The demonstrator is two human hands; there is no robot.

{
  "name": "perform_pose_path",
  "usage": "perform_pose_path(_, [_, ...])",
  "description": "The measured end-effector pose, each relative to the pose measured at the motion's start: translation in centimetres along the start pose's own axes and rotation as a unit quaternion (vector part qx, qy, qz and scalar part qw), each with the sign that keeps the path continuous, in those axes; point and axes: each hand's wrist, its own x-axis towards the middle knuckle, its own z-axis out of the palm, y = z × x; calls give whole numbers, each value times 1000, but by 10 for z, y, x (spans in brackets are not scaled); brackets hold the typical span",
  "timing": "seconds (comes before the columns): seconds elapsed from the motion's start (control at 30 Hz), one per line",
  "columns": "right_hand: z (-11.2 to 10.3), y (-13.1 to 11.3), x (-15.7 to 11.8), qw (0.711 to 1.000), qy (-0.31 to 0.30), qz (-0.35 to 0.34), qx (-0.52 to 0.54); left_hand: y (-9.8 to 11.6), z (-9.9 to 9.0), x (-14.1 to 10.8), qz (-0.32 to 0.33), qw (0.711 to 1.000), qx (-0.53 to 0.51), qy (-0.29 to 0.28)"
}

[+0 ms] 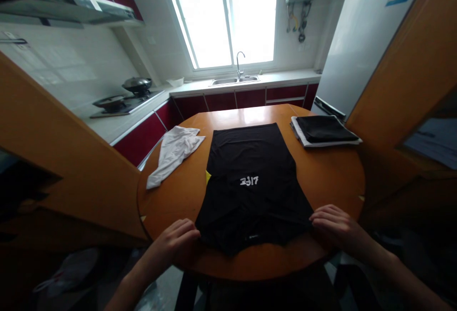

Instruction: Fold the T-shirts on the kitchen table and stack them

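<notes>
A black T-shirt (250, 159) lies spread flat on the wooden table (171, 206), its collar end toward me and its hem toward the window. White lettering on it reads upside down from here. My left hand (182, 235) pinches the shirt's near left corner. At the near right corner, my right hand (330, 220) has its fingers closed on the fabric. A small yellow patch (208, 177) shows at the shirt's left edge.
A crumpled white garment (176, 151) lies on the table's left. Folded black and white clothes (324, 130) are stacked at the right. Beyond stand a counter with a sink (235, 81), a stove with pans (137, 85), and a fridge (350, 44).
</notes>
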Motion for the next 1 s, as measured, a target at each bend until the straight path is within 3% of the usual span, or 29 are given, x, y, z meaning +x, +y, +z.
perform_pose_path(0.23, [-32,-10,0,992,-49,68,90,20,-30,10,-75,989,-87,-97])
perform_pose_path(0.37, [-37,-1,18,982,-52,136,120,11,-33,32,-107,973,-167,-119])
perform_pose_path(0.5, [-35,10,49,971,-23,201,131,-6,-36,59,-103,967,-211,-95])
perform_pose_path(0.67, [-33,37,97,963,34,232,130,-43,-53,97,-104,973,-203,-35])
perform_pose_path(0.8, [-33,81,139,960,47,237,141,-88,-60,133,-149,968,-201,-3])
perform_pose_path(0.9, [-21,123,167,958,49,248,136,-128,-47,156,-202,957,-208,22])
perform_pose_path(1.0, [4,158,185,949,40,286,127,-165,-20,169,-246,945,-208,51])
